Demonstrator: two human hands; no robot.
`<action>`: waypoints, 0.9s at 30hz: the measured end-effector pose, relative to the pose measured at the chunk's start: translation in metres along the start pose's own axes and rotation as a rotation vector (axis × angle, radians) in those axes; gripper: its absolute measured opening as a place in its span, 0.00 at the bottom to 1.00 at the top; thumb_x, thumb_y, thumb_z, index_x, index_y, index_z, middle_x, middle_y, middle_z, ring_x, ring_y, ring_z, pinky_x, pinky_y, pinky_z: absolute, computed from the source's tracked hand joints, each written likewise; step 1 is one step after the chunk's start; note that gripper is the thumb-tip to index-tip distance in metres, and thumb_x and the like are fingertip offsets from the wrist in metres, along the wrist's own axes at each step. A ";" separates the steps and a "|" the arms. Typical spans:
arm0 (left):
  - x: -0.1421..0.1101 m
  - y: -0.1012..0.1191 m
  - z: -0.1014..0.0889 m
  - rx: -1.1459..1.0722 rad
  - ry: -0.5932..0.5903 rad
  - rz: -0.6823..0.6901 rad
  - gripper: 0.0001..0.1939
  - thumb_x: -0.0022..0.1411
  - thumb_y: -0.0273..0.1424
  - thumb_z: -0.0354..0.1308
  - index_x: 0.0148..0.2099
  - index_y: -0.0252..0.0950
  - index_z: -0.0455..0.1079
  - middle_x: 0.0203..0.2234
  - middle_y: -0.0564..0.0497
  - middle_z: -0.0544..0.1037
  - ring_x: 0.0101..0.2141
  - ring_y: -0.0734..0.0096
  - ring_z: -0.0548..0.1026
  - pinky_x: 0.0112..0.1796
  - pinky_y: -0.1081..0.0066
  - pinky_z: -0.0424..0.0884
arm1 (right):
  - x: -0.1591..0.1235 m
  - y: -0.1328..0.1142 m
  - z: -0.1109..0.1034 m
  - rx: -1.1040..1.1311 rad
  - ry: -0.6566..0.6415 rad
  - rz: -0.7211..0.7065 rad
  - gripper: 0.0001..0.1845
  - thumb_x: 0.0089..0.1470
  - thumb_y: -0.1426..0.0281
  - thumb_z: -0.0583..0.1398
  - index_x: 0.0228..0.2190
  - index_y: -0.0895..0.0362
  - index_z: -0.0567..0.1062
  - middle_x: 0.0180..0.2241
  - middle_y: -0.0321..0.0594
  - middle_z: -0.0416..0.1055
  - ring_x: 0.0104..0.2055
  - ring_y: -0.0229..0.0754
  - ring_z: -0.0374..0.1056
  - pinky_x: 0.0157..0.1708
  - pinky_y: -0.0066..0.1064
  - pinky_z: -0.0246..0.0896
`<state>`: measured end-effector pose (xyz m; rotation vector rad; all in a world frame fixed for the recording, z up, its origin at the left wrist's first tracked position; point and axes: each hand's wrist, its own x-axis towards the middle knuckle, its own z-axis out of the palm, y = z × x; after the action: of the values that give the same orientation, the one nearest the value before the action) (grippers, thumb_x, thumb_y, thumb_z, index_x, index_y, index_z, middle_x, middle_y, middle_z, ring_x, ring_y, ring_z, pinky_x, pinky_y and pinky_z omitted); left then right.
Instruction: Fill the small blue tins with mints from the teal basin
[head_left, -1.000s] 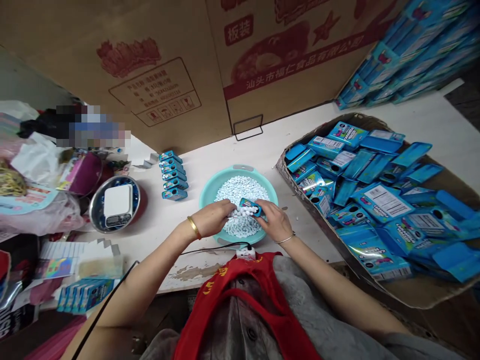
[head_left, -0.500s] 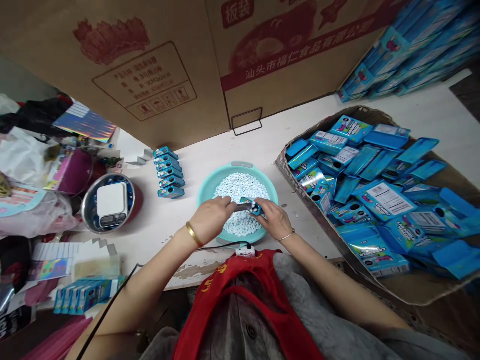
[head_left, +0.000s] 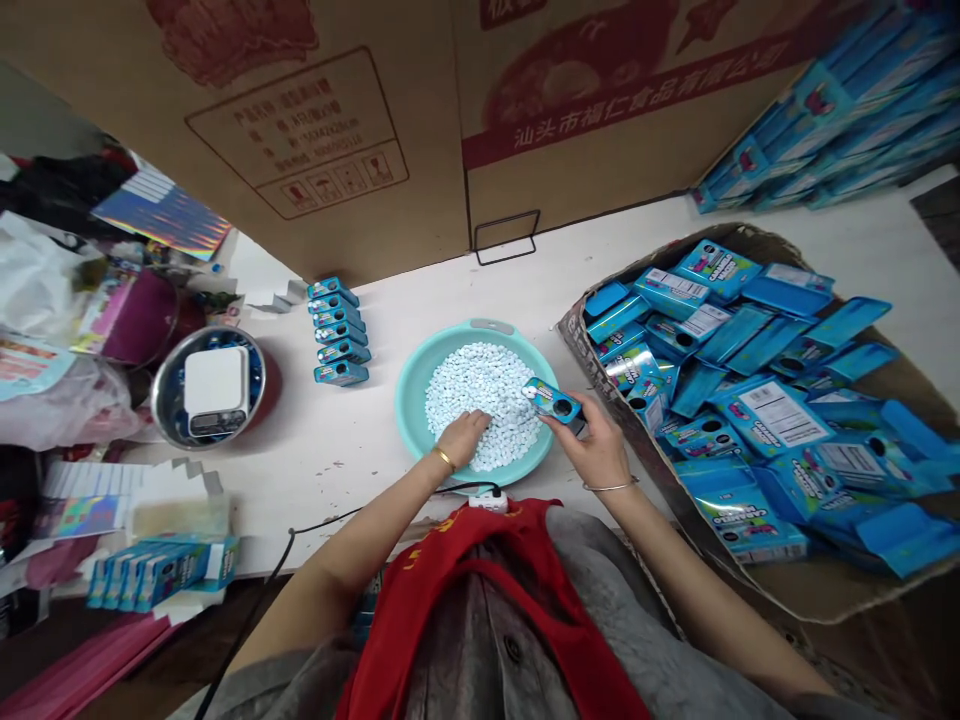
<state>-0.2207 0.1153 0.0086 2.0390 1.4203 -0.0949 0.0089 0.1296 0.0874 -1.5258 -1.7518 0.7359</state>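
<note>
A teal basin [head_left: 415, 380] full of small white candies [head_left: 480, 385] sits on the white table in front of me. My left hand [head_left: 463, 437] rests on the candies at the basin's near side, fingers curled down into them. My right hand [head_left: 592, 440] holds a small blue tin box [head_left: 553, 401] just over the basin's right rim, its face with a round hole turned up.
A cardboard tray [head_left: 817, 585] heaped with several blue boxes fills the right. A row of blue tins [head_left: 337, 332] stands left of the basin. A metal bowl holding a white scale [head_left: 211, 388] sits further left. Large cardboard cartons [head_left: 360, 130] wall the back. Clutter and bags lie at far left.
My hands have parted: the right carried the blue tin to the right, off the candies, and the left dropped onto the candy pile.
</note>
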 end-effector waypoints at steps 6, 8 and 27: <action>-0.022 0.001 -0.011 -0.284 -0.009 0.084 0.24 0.55 0.19 0.51 0.55 0.33 0.62 0.49 0.44 0.70 0.48 0.65 0.69 0.51 0.65 0.65 | -0.003 0.003 -0.008 0.048 0.050 0.039 0.24 0.50 0.54 0.62 0.44 0.56 0.71 0.37 0.43 0.76 0.36 0.46 0.73 0.38 0.37 0.67; -0.034 0.000 -0.031 -0.396 0.026 0.125 0.20 0.58 0.24 0.52 0.54 0.34 0.62 0.48 0.44 0.70 0.47 0.64 0.69 0.50 0.63 0.66 | -0.005 0.005 -0.008 0.033 0.049 0.021 0.24 0.51 0.54 0.61 0.44 0.56 0.70 0.38 0.44 0.76 0.37 0.47 0.73 0.39 0.37 0.67; -0.071 0.134 -0.181 0.427 -0.144 -0.011 0.19 0.63 0.21 0.44 0.55 0.32 0.61 0.43 0.39 0.69 0.36 0.61 0.75 0.37 0.61 0.71 | -0.010 -0.006 0.039 -0.119 -0.126 -0.448 0.21 0.56 0.67 0.57 0.51 0.59 0.67 0.46 0.51 0.73 0.50 0.51 0.69 0.48 0.45 0.68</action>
<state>-0.1873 0.1270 0.2416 2.3057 1.4099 -0.5825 -0.0252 0.1193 0.0668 -1.1137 -2.1645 0.5140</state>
